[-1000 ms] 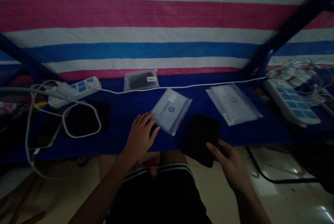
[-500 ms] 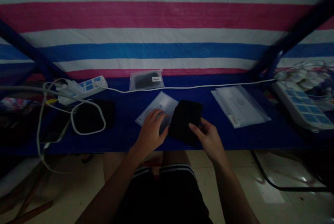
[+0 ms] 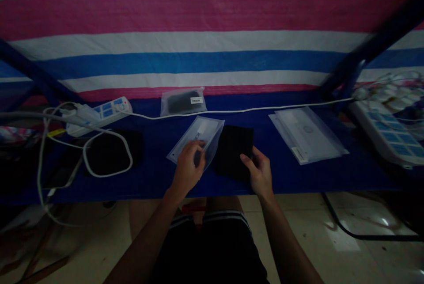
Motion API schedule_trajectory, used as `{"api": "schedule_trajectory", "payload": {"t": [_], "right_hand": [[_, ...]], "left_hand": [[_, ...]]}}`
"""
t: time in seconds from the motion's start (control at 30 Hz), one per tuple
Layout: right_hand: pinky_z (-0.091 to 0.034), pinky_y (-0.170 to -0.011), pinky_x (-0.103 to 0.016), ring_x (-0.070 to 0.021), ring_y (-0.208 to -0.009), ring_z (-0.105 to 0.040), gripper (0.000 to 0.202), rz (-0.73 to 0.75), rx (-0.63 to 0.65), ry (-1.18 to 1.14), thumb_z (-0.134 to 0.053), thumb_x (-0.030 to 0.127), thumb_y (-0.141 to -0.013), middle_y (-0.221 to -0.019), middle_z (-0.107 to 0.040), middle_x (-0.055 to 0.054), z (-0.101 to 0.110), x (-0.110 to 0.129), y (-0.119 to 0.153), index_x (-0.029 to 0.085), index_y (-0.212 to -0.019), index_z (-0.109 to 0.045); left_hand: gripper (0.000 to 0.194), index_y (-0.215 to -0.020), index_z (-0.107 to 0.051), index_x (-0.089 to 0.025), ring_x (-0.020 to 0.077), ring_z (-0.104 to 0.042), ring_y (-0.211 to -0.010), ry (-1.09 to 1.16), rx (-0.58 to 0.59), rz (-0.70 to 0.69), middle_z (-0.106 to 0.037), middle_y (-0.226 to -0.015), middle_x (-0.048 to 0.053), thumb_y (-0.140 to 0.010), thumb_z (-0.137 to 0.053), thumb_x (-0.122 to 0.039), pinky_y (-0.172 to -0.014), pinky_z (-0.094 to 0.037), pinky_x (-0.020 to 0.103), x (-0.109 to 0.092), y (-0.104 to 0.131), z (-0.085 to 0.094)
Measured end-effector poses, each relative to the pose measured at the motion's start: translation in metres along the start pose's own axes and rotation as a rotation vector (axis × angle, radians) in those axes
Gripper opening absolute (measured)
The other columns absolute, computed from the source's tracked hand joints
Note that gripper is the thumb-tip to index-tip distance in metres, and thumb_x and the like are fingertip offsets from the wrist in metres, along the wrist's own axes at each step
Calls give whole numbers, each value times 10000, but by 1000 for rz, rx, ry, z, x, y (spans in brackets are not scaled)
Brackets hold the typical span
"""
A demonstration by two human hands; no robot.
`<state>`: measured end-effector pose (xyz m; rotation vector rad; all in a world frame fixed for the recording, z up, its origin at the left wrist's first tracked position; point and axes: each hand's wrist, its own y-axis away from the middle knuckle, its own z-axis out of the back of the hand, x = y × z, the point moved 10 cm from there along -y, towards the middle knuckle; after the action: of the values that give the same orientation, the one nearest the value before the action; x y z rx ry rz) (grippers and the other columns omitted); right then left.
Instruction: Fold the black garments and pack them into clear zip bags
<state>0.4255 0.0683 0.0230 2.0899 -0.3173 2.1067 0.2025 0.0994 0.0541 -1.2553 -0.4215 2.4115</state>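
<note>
My right hand [image 3: 260,171] grips the right edge of a black, flat, folded piece that looks like cloth [image 3: 234,151], thumb on top. My left hand [image 3: 189,167] pinches a translucent plastic zip bag [image 3: 195,130] with dark lettering. The bag's right side bulges up, next to the black piece's left edge; I cannot tell whether they touch. Farther back lies another plastic bag with a dark item inside and a white barcode label [image 3: 196,100]. To the right rest flat translucent bags [image 3: 306,131], seemingly stacked, with a white label at the lower corner.
A white cable [image 3: 238,111] runs across the blue table [image 3: 159,182]. Power strips stand at left [image 3: 102,114] and right [image 3: 391,131], the right one beneath tangled cords. At left, a looped white cable [image 3: 130,151] lies over a black item, beside a phone [image 3: 62,173]. Striped sheeting [image 3: 212,14] hangs behind.
The left hand has closed on the plastic bag and raised its right side. The black piece now lies straighter, with the right hand still on its edge. The view has shifted slightly.
</note>
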Motion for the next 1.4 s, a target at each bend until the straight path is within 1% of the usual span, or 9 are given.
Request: {"api": "schedule_trajectory", "payload": {"t": [0.2, 0.33, 0.43, 0.57, 0.67, 0.83, 1.07, 1.27, 1.4], "right_hand": [[-459, -540, -278, -191, -642, -599, 457, 29, 173, 49, -726, 596, -847, -754, -698, -20, -15, 11, 8, 198, -1069, -752], [-438, -519, -266, -172, -602, -569, 432, 30, 268, 75, -716, 587, -857, -708, -658, -5, -24, 12, 11, 201, -1049, -750], [-455, -536, -269, -179, -616, -599, 385, -35, 323, 125, -705, 552, -873, -727, -679, -10, -31, 3, 10, 197, -1018, -740], [-513, -623, -296, -212, -714, -669, 392, -45, 294, 159, -688, 519, -883, -841, -749, -39, -32, -1, 5, 181, -1077, -737], [-510, -611, -291, -216, -716, -672, 397, -46, 274, 204, -676, 511, -879, -844, -758, -42, -30, -1, 2, 174, -1076, -746], [-494, -588, -278, -201, -679, -657, 363, -31, 258, 276, -668, 503, -877, -796, -744, -34, -30, 1, 1, 176, -1011, -750], [-554, -620, -294, -224, -737, -717, 438, -82, 222, 147, -701, 576, -885, -891, -789, -57, -31, -6, 2, 185, -1080, -721], [-617, -721, -338, -259, -865, -766, 486, -121, 242, 43, -738, 580, -868, -991, -805, -69, -40, -8, 3, 211, -1181, -691], [-628, -724, -347, -264, -861, -769, 516, -153, 217, -10, -748, 583, -858, -962, -803, -70, -47, -13, 7, 212, -1207, -664]], "left_hand": [[118, -932, -585, -225, 274, -688, -1163, -25, -49, -26, -734, -1177, 92, -949, -587, -108, -1068, -520, 514, -7, 3, 6], [127, -970, -604, -225, 274, -679, -1178, -37, -33, -51, -729, -1184, 91, -936, -599, -102, -1081, -513, 519, -9, 4, 4], [118, -933, -603, -224, 263, -694, -1125, -28, -82, -39, -735, -1146, 84, -934, -608, -106, -1023, -546, 481, -6, 4, 9], [113, -918, -598, -221, 255, -696, -1107, -18, -155, -23, -734, -1115, 82, -950, -598, -113, -992, -557, 459, -4, 4, 17], [105, -938, -596, -220, 256, -681, -1119, -44, -175, -43, -722, -1123, 85, -955, -598, -117, -1008, -549, 466, -9, 4, 20], [152, -972, -588, -223, 255, -630, -1195, -68, -113, -131, -687, -1167, 80, -938, -584, -75, -1068, -516, 471, -23, 5, 15], [245, -1046, -584, -233, 263, -619, -1218, -23, 53, -219, -676, -1212, 86, -897, -577, -39, -1076, -517, 489, -33, 10, -3], [237, -1036, -593, -237, 259, -647, -1176, -2, 31, -208, -696, -1191, 86, -908, -562, -40, -1041, -537, 487, -32, 9, 0], [230, -1033, -595, -232, 249, -649, -1169, -5, 24, -193, -695, -1188, 82, -912, -556, -41, -1037, -539, 463, -30, 8, 0]]}}
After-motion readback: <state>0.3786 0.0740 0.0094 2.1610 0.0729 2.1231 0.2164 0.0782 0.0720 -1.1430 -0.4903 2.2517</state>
